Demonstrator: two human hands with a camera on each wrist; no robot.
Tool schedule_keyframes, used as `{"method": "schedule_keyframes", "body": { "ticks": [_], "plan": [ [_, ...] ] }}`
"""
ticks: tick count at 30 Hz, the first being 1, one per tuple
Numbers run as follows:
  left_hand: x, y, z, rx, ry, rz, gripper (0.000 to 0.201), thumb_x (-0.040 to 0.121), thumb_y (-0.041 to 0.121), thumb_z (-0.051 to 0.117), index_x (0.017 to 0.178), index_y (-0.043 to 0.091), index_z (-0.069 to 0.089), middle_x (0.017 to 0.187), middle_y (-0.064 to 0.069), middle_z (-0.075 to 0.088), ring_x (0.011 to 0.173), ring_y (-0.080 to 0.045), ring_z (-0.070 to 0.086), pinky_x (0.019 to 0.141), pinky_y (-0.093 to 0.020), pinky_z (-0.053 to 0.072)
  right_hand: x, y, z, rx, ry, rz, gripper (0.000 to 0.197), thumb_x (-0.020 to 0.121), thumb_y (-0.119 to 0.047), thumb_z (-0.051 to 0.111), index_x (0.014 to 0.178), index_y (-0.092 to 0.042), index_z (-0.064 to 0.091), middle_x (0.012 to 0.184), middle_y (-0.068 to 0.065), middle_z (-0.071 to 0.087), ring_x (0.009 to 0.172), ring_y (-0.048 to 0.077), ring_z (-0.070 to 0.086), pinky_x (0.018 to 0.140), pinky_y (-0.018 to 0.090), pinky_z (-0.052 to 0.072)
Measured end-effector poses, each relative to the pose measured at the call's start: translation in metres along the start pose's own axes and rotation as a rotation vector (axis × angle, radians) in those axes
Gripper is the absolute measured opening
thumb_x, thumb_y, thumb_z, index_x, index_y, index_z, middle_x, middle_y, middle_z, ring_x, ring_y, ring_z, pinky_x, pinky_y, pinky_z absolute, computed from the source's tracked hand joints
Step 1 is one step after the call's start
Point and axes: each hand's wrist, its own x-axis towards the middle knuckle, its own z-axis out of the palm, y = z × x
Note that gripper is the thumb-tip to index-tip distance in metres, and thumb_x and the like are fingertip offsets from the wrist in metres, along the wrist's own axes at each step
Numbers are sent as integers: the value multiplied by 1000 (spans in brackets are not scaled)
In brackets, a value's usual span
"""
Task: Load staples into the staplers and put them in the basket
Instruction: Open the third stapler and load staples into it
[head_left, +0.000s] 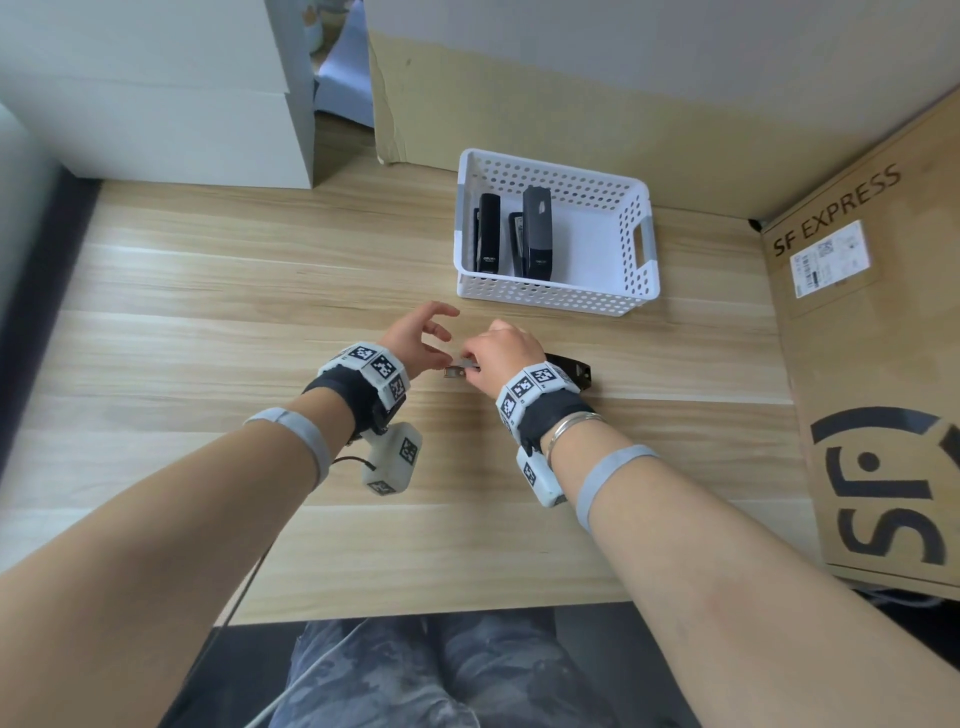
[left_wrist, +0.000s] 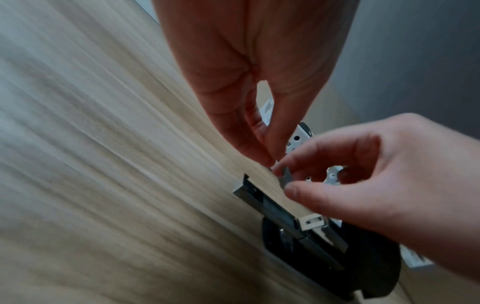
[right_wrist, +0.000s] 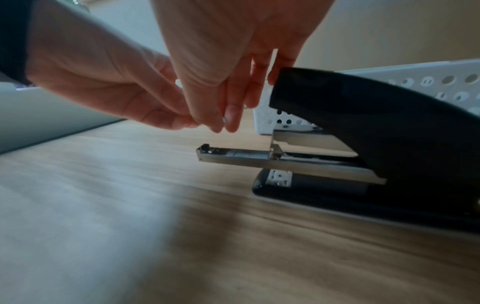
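Wooden surface (head_left: 208, 364) with the work area bounded by a printed cardboard box (head_left: 878, 364) at the right, a cardboard panel (head_left: 571, 104) at the back and stacked white boxes (head_left: 156, 93) at the back left; none of these appears to obstruct the hands. White perforated basket (head_left: 644, 244) stands on the surface beyond the hands and already holds two dark staplers (head_left: 536, 231) side by side, so by this evidence two units are done. A third black stapler (right_wrist: 363, 127) rests on the surface just beside the right wrist and near the basket's front wall; its metal staple tray (right_wrist: 233, 157) is slid out forward and open to the top. Right hand (head_left: 501, 353) is poised above the tray, thumb and fingertips closed in a pinch on a small strip of staples (left_wrist: 285, 176). Left hand (head_left: 415, 340) meets it from the other side, thumb and forefinger tip brought together at the same strip while the remaining fingers spread free; whether it grips or merely steadies the strip cannot be told for certain. Judged remaining: seat the strip in the tray, push the tray home, and place this stapler in the free right part of the basket. The path to the basket looks unobstructed.
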Motion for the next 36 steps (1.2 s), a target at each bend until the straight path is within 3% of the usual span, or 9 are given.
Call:
{"method": "schedule_keyframes", "body": {
  "ticks": [8, 15, 19, 23, 25, 28, 31, 34, 36],
  "plan": [
    [-1, -20, 3, 252, -27, -89, 29, 84, -1, 56, 112, 5, 59, 113, -16, 67, 83, -18, 54, 78, -26, 43, 9, -12, 11, -131, -46, 4, 24, 93, -23, 51, 97, -23, 74, 97, -7, 69, 110, 17, 44, 96, 35, 27],
    [-2, -25, 2, 275, -27, -100, 25, 85, 6, 58, 110, 6, 63, 113, -14, 69, 106, -26, 62, 92, -30, 46, 13, -19, 17, -141, -81, 18, 24, 92, -24, 51, 96, -24, 75, 94, -8, 69, 106, 16, 43, 91, 37, 26],
    [-4, -24, 3, 229, -30, -121, 27, 85, 3, 57, 111, 5, 62, 111, -14, 70, 106, -26, 63, 95, -32, 47, 14, -20, 15, -153, -126, 22, 23, 93, -21, 52, 98, -24, 74, 94, -8, 67, 103, 17, 39, 92, 38, 26],
    [-4, -21, 3, 176, -16, -145, 30, 84, -2, 56, 113, 7, 60, 109, -12, 71, 103, -25, 65, 92, -30, 48, 14, -15, 5, -103, -207, 73, 23, 96, -18, 51, 106, -20, 71, 67, -8, 33, 91, 15, 19, 105, 36, 26],
    [-4, -21, 3, 142, 0, -152, 31, 84, -4, 55, 112, 7, 61, 108, -13, 72, 94, -23, 66, 94, -33, 51, 16, -17, 4, -95, -212, 100, 21, 96, -22, 53, 105, -21, 72, 66, -7, 31, 91, 15, 22, 106, 36, 25],
    [-5, -20, 2, 87, 14, -159, 31, 84, -7, 51, 111, 6, 61, 108, -14, 71, 71, -14, 62, 89, -33, 51, 17, -22, 4, -131, -242, 116, 20, 95, -29, 53, 98, -24, 72, 84, -4, 58, 109, 18, 40, 100, 38, 25],
    [-7, -17, 2, 62, 4, -184, 33, 85, -7, 49, 113, 5, 61, 111, -15, 70, 78, -18, 61, 91, -33, 52, 17, -20, 2, -137, -207, 159, 18, 93, -21, 53, 93, -24, 70, 92, -4, 66, 115, 19, 42, 98, 40, 26],
    [-9, -13, 5, 52, -15, -205, 34, 85, -6, 52, 117, 5, 60, 114, -14, 69, 86, -17, 61, 94, -34, 52, 14, -9, -5, -131, -150, 216, 21, 95, -19, 47, 93, -24, 67, 75, -6, 54, 113, 20, 45, 96, 40, 28],
    [-9, -9, 8, 45, -10, -212, 35, 85, -5, 54, 118, 6, 59, 114, -14, 68, 87, -16, 60, 93, -32, 51, 9, 7, -11, -119, -116, 242, 20, 96, -17, 45, 103, -22, 63, 79, -3, 58, 113, 22, 48, 96, 40, 31]
  ]
}}
